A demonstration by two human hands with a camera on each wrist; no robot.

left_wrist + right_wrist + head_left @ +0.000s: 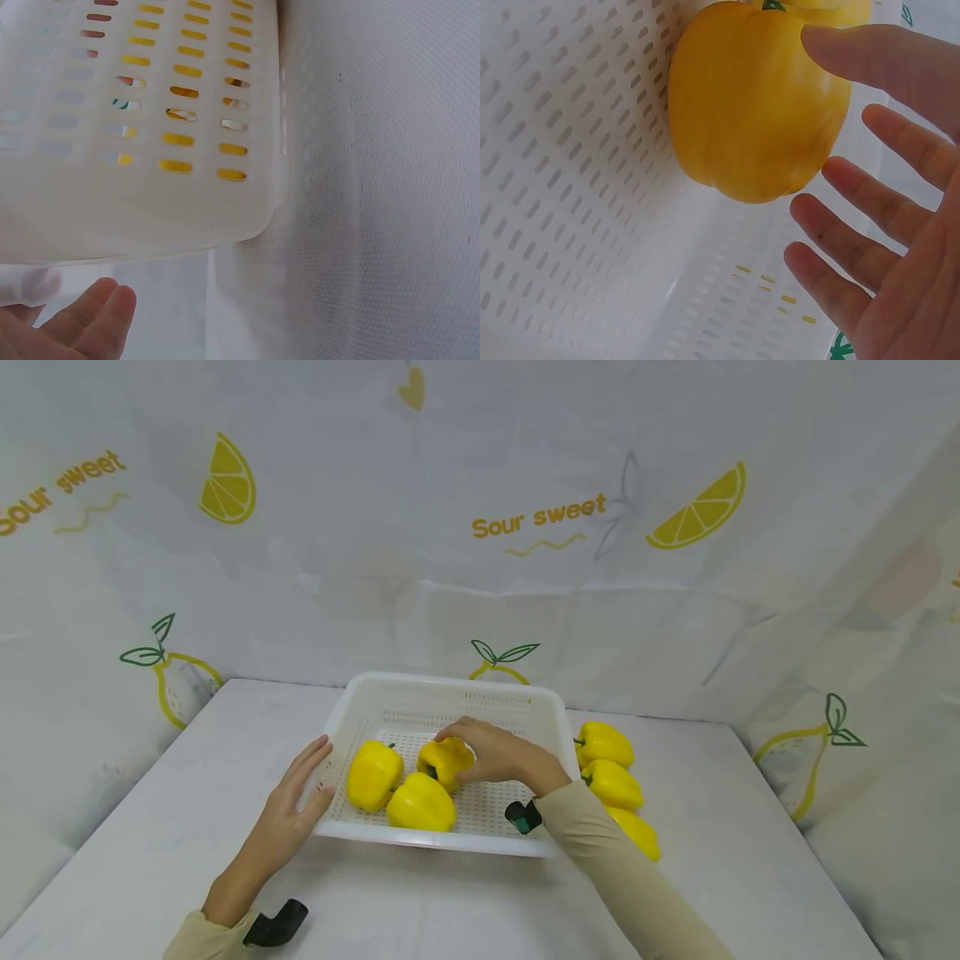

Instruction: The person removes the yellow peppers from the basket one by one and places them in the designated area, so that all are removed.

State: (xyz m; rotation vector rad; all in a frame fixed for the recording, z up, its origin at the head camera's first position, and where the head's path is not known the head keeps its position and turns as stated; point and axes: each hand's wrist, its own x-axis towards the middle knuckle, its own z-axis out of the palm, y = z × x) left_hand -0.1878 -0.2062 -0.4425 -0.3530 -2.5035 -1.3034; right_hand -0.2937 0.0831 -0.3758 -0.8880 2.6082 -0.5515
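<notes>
A white plastic basket (480, 843) with slotted walls holds three yellow bell peppers. Over the rear one, a bell pepper (442, 766), reaches my right hand (501, 755); in the right wrist view its thumb (855, 49) overlaps the pepper (754, 105) and the other fingers are spread out. I cannot tell whether they touch it. Beside it sit the left bell pepper (374, 775) and the front bell pepper (422, 803). My left hand (287, 806) is at the basket's left rim with extended fingers; contact with the rim is unclear.
Right of the basket, three more yellow bell peppers stand in a row: a far one (604, 744), a middle one (613, 784) and a near one (636, 832) partly behind my right sleeve. A lemon-printed white cloth (337, 568) hangs behind the white table (420, 902).
</notes>
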